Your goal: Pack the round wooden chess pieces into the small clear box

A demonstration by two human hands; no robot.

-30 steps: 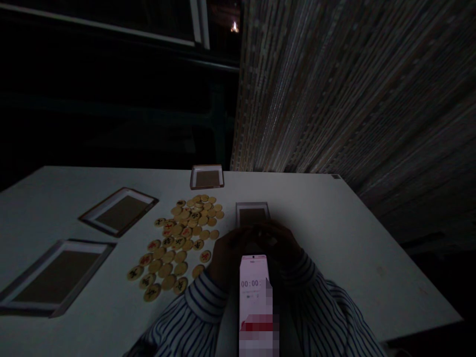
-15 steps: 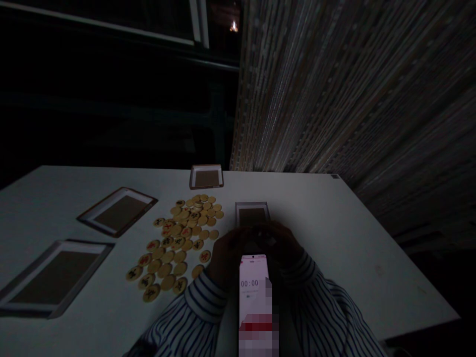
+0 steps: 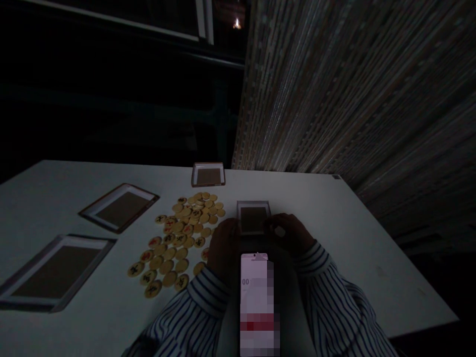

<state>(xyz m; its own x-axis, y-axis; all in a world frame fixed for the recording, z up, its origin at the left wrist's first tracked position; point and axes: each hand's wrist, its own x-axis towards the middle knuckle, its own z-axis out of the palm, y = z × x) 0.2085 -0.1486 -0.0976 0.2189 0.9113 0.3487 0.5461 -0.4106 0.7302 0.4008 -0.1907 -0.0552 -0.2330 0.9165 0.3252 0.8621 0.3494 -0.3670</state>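
A small rectangular tray [image 3: 254, 233] with a pale rim and brown base lies in front of me, between my hands. At its left side rests my left hand [image 3: 224, 245], seen from the back; its fingers are too dark to make out. My right hand [image 3: 292, 232] is at the tray's right edge, thumb and fingers curled together in a pinch there. Just below them a lit phone [image 3: 255, 292] shows a timer screen, partly blurred out. Many round wooden xiangqi pieces [image 3: 169, 253] lie loosely spread left of my left hand, some with red or black characters.
Another small tray [image 3: 208, 185] stands at the table's far edge. Two larger trays lie on the left, one brown-rimmed [image 3: 87, 215] and one grey-rimmed [image 3: 59, 308]. A strand curtain [image 3: 297, 99] hangs behind the white table [image 3: 357, 267]. The room is dim.
My hands were together in front of the small tray and have moved apart, one to each side of it, uncovering more of it. The view has shifted slightly.
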